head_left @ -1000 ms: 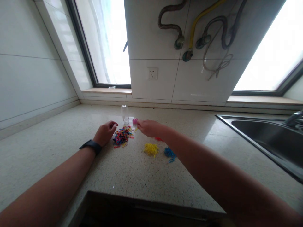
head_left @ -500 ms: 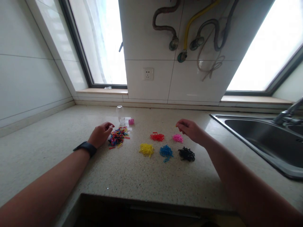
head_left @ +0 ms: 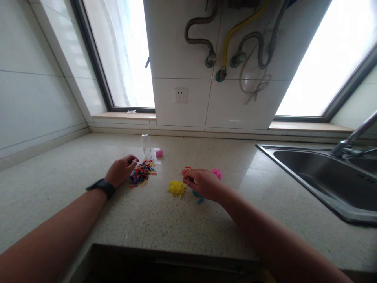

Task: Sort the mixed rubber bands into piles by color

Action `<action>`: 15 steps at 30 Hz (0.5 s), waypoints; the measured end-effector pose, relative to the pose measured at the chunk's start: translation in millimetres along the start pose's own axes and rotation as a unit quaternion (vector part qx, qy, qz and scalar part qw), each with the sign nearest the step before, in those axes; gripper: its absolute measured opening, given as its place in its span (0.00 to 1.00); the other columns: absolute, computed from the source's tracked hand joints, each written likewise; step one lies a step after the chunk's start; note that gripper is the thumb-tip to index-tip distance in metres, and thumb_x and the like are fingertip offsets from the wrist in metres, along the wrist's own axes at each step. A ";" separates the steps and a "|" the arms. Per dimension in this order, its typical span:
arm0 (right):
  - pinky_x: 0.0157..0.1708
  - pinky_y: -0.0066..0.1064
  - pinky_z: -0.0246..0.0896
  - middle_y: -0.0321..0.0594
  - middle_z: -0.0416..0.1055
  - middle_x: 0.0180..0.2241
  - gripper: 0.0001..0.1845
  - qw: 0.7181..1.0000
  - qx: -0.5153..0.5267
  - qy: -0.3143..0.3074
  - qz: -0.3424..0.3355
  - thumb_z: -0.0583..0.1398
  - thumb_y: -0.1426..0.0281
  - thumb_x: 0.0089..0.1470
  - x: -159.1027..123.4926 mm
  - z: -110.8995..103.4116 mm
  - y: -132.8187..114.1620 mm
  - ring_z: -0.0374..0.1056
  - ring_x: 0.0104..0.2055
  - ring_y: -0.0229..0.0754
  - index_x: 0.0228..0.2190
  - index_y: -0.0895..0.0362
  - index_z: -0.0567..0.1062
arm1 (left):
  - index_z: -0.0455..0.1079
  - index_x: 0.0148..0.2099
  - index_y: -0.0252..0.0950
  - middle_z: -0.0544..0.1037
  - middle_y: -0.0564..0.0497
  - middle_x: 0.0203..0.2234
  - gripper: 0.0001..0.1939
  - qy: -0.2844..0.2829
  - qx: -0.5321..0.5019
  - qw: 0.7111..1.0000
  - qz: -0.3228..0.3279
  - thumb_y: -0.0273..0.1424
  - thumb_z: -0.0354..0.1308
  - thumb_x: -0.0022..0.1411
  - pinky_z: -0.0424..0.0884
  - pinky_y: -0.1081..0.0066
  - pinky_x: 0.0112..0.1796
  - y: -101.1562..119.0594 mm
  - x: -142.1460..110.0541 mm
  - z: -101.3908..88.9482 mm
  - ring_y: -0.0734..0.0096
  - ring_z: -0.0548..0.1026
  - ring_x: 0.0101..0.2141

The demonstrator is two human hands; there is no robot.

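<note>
My left hand (head_left: 122,169), wearing a dark wristwatch, rests at the left edge of a mixed heap of small coloured rubber bands (head_left: 143,173). Its fingers are curled together; anything between them is too small to tell. My right hand (head_left: 204,183) hovers with pinched fingertips at the right edge of the yellow rubber bands (head_left: 176,188); what it holds cannot be made out. Partly behind this hand lie red rubber bands (head_left: 185,169), pink rubber bands (head_left: 217,173) and blue rubber bands (head_left: 199,197). The black pile is hidden by the hand and forearm.
Behind the mixed heap stand a clear bottle (head_left: 146,146) and a small pink cap (head_left: 159,153). A steel sink (head_left: 273,161) with a faucet (head_left: 350,141) is set into the speckled counter (head_left: 153,224) on the right. Pipes and a socket (head_left: 180,95) are on the tiled wall.
My right hand has moved left from beside the pink bands to the yellow pile, now covering the black pile and part of the blue one. My left hand stays by the mixed heap.
</note>
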State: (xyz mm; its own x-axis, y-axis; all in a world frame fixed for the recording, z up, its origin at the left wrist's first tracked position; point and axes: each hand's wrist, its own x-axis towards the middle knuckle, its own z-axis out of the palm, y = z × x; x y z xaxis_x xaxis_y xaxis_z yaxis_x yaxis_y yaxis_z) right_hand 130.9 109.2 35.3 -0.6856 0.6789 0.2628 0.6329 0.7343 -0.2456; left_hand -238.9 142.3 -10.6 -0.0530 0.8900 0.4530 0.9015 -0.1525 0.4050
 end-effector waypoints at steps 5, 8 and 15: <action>0.34 0.29 0.55 0.41 0.80 0.37 0.14 0.997 -0.073 -0.010 0.024 0.54 0.62 0.66 4.6 3.7 2.4 0.73 0.37 0.42 0.37 0.54 0.79 | 0.76 0.43 0.36 0.78 0.50 0.26 0.21 0.000 0.009 1.000 0.002 0.44 0.47 0.66 0.62 0.71 0.30 -0.3 0.3 0.3 0.65 0.74 0.28; 0.35 0.29 0.56 0.41 0.80 0.37 0.17 0.994 -0.084 0.020 0.066 0.52 0.60 0.67 1.0 -3.2 15.6 0.73 0.37 0.42 0.39 0.52 0.79 | 0.76 0.43 0.36 0.79 0.49 0.28 0.21 -0.002 0.011 1.000 0.002 0.43 0.47 0.66 0.63 0.71 0.30 0.2 -0.4 -0.1 0.65 0.75 0.29; 0.37 0.30 0.59 0.41 0.80 0.37 0.15 0.984 -0.051 0.086 0.150 0.54 0.61 0.64 -19.9 -24.7 66.6 0.74 0.39 0.43 0.40 0.51 0.80 | 0.75 0.42 0.37 0.80 0.49 0.30 0.20 -0.012 0.019 1.000 0.006 0.44 0.47 0.66 0.65 0.71 0.32 2.1 -1.7 -0.6 0.64 0.76 0.30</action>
State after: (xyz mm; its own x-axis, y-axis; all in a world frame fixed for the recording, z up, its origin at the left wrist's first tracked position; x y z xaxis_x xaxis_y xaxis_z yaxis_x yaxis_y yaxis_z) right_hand 195.5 144.6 36.8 -0.3968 0.8488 0.3495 0.8361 0.4914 -0.2440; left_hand -237.1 140.2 -10.1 -0.0331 0.8981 0.4385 0.9173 -0.1469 0.3700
